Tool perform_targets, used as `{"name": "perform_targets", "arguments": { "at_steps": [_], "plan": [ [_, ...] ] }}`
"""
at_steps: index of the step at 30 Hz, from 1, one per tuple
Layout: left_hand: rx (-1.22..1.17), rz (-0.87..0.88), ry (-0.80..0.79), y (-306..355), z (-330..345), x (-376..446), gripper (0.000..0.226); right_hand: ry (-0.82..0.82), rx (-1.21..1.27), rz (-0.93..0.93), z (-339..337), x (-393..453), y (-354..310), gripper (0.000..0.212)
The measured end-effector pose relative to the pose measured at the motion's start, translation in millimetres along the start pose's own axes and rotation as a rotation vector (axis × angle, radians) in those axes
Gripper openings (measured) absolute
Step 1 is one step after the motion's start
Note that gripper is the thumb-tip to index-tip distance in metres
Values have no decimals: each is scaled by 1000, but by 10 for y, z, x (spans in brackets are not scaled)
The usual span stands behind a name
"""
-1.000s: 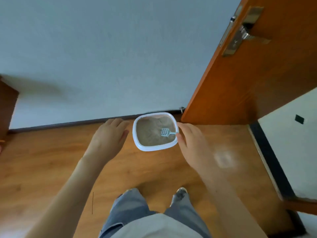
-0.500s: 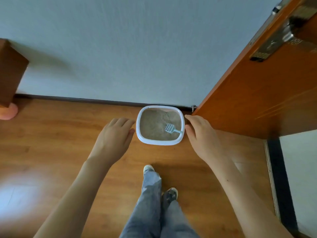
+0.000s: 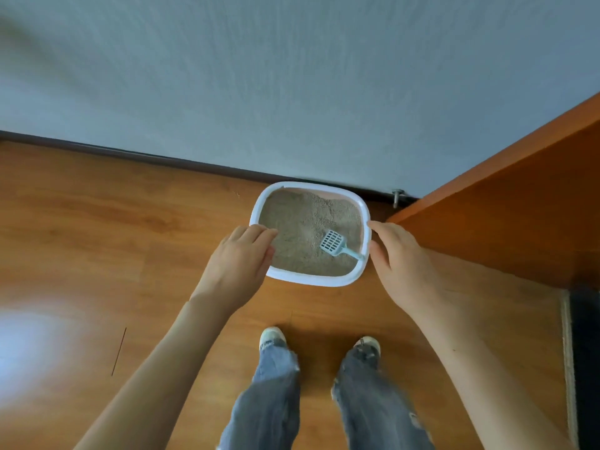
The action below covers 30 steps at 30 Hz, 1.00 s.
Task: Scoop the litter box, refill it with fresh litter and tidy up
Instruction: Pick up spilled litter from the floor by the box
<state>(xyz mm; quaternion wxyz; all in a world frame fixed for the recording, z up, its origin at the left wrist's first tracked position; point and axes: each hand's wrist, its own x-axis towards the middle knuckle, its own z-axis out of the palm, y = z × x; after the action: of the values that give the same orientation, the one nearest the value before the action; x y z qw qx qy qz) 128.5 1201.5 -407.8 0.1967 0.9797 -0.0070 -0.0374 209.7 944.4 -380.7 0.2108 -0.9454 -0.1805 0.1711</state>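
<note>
My hands, left and right, fingers relaxed, bracket the litter box; I'd grip both rims evenly, keeping the scoop between them.

A wooden floor meets a pale grey wall along a dark skirting board. An orange-brown door stands at the right, with a small metal door stop near its edge.

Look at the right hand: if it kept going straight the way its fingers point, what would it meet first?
Probably the right rim of the litter box. The right hand already reaches toward it, fingers at or just short of the edge; depth makes contact uncertain.
</note>
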Motion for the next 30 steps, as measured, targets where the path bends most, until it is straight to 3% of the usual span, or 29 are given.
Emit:
{"name": "perform_targets", "arguments": {
  "at_steps": [9, 15, 19, 22, 25, 28, 30],
  "plan": [
    [45, 56, -73, -1023, 2523, 785, 25, -121, -103, -91, 2042, 1328, 1530, 37],
    [216, 321, -117, -1770, 4070, 1620, 27, -254, -251, -241, 3238, 2236, 2334, 29],
    [323, 456, -168, -2041, 4672, 2051, 29, -287, -385, -458, 3649, 2582, 2481, 23],
    [415, 493, -278, -2025, 4750, 2189, 31, -288, -497, -453, 3600, 2643, 2574, 14],
    [403, 467, -267, -1974, 4737, 2234, 31, -406, -483, -264, 3570, 2495, 2687, 32],
    [313, 388, -265, -1872, 4822, 2145, 31, -595, -496, -141, 3789, 2231, 2798, 72],
    [256, 392, -285, -1838, 4827, 2089, 33, -642, -446, -82, 3906, 2184, 2882, 81]
  ]
}}
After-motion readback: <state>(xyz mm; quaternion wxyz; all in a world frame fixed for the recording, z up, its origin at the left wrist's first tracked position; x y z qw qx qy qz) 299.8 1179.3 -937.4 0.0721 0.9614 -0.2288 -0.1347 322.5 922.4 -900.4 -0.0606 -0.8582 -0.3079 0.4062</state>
